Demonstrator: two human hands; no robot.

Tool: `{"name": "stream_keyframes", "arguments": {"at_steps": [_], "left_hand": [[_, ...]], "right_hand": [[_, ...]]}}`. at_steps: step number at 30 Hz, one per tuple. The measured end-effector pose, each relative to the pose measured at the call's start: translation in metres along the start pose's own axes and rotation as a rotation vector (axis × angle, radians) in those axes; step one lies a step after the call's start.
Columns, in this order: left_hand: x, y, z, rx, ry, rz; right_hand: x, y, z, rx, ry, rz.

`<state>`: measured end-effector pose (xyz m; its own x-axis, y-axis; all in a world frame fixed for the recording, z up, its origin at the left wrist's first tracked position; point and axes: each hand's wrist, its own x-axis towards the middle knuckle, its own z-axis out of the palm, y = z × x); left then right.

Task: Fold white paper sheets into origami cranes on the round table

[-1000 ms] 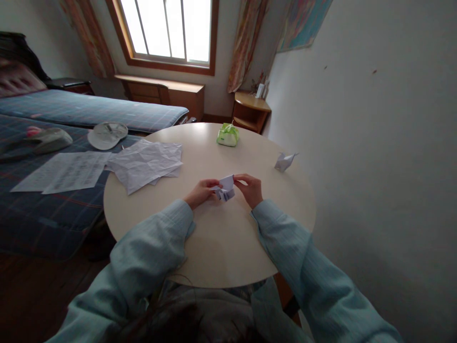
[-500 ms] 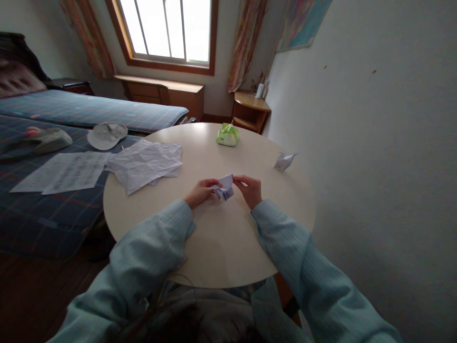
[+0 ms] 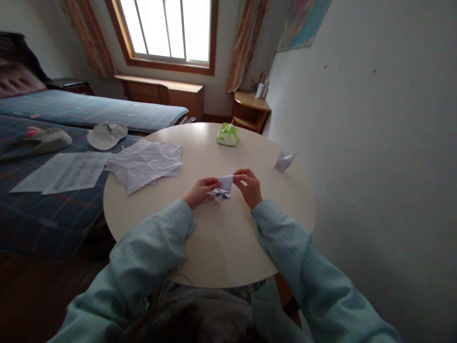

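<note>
A small folded piece of white paper (image 3: 225,184) is held up between both hands, over the middle of the round table (image 3: 221,247). My left hand (image 3: 202,191) pinches its left side, thumb and fingers closed on it. The fingertips of my right hand (image 3: 250,187) are pinched at its upper right corner. Several creased flaps fan out along the paper's lower edge. To the right of my right hand, near the table's edge, stands another folded paper figure (image 3: 284,162) with a pointed tip.
Creased white sheets (image 3: 146,162) lie on the table's left, beside printed pages (image 3: 67,171) on the bed. A green tissue pack (image 3: 227,135) sits at the table's far side. A pale cap (image 3: 107,135) rests on the bed. The wall (image 3: 374,166) closes off the right.
The folded paper has tilted, and its lower flaps now look flatter and more fanned out. The right fingers have bent more at its corner. Other things have stayed put.
</note>
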<state>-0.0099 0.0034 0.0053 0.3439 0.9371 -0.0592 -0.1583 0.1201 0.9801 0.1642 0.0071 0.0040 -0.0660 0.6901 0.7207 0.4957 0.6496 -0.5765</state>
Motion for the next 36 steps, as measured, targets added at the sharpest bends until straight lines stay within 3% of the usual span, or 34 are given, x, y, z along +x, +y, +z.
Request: {"name": "stream_keyframes", "arguments": {"at_steps": [7,26,36], "left_hand": [[0.0038,-0.0026,-0.0018,0.052,0.087,0.038],[0.0028,-0.0007,0.0001,0.102,0.127,0.001],[0.0001,0.005,-0.0004,0.11,0.131,0.005]], "right_hand": [[-0.0002,-0.0031,-0.0001,-0.029,-0.036,-0.007],[-0.0008,0.0009,0.0041,-0.106,-0.203,0.144],[-0.0014,0.0018,0.0036,-0.137,-0.128,0.151]]}}
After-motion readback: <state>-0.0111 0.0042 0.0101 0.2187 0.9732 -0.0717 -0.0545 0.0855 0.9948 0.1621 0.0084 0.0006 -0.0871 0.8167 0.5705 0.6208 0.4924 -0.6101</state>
